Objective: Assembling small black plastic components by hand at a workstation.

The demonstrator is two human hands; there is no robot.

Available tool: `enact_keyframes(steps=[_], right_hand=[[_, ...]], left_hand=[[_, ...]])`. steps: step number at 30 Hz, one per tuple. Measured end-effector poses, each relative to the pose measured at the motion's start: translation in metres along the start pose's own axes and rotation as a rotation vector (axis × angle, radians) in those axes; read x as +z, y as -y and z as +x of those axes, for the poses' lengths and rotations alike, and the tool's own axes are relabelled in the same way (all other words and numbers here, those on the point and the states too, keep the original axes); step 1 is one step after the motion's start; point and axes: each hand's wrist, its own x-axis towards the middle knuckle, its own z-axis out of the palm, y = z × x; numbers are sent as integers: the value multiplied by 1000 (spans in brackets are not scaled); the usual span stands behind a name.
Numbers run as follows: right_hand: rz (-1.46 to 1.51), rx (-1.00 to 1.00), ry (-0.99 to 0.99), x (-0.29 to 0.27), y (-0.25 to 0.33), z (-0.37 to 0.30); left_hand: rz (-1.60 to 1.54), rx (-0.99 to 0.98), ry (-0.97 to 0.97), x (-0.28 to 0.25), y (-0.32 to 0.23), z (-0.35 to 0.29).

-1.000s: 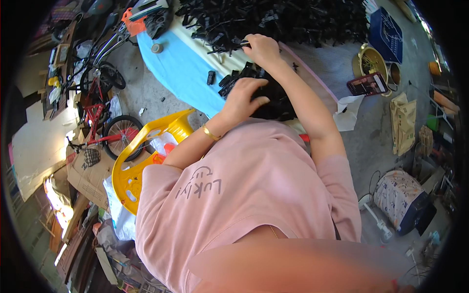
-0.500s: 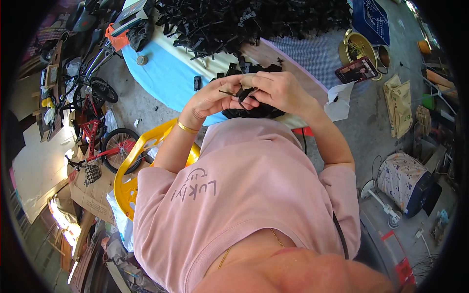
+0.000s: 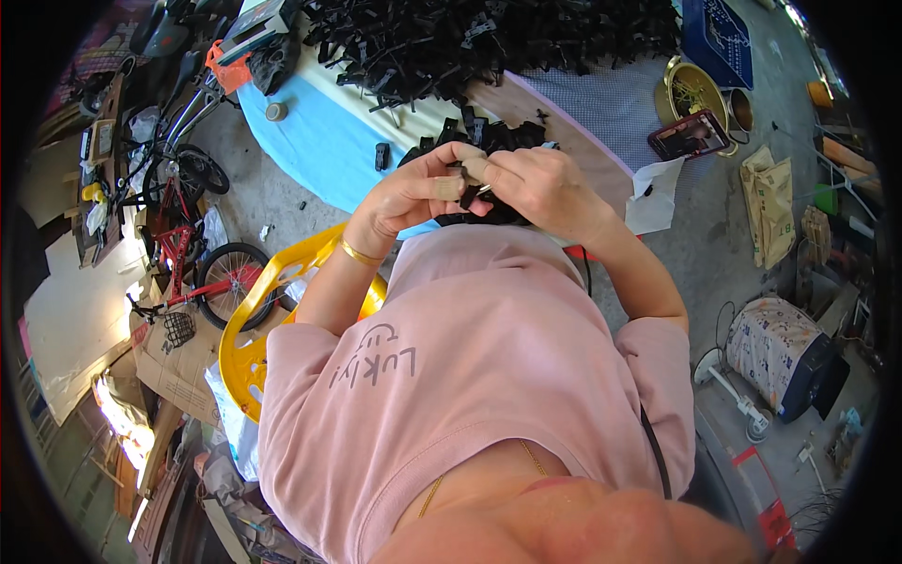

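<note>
Close together over my lap, both hands are closed around a small black plastic part (image 3: pixel 469 197). My left hand (image 3: pixel 406 195) pinches it from the left, with tan tape wrapped on a finger. From the right, my right hand (image 3: pixel 543 188) grips the same part; its taped fingertips meet the left ones. A thin shiny sliver shows by the right fingertips, too small to name. Behind and under the hands lies a small heap of black plastic parts (image 3: pixel 481 130), partly hidden by them. One loose black piece (image 3: pixel 381 156) rests on the blue cloth left of the hands.
A large pile of black parts (image 3: pixel 489 42) covers the table's far side. A round tin (image 3: pixel 275 111) sits at left. To the right are a phone (image 3: pixel 691 134), a brass-coloured pot (image 3: pixel 673 94), a blue basket (image 3: pixel 719 47) and white paper (image 3: pixel 655 202). A yellow chair (image 3: pixel 242 362) stands left.
My fingers have shifted on the black part: the left thumb now lies across it, and the right hand has turned with its knuckles upward. The dark thin end at the left fingers no longer shows.
</note>
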Motion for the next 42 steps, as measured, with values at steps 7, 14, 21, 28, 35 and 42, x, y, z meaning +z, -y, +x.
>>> enact_keyframes(steps=[7, 14, 21, 28, 35, 42], right_hand=[[543, 697, -123, 0, -2, -12], [907, 795, -123, 24, 9, -6], [940, 870, -119, 18, 17, 1], [1233, 1083, -60, 24, 9, -6], [674, 660, -288, 16, 14, -7], [688, 447, -374, 9, 16, -12]], left_hand=[[269, 279, -257, 18, 7, 6], [588, 526, -440, 32, 20, 8], [769, 593, -530, 33, 22, 5], [1422, 882, -518, 26, 25, 9], [123, 519, -385, 37, 7, 8], [57, 278, -259, 33, 15, 9]])
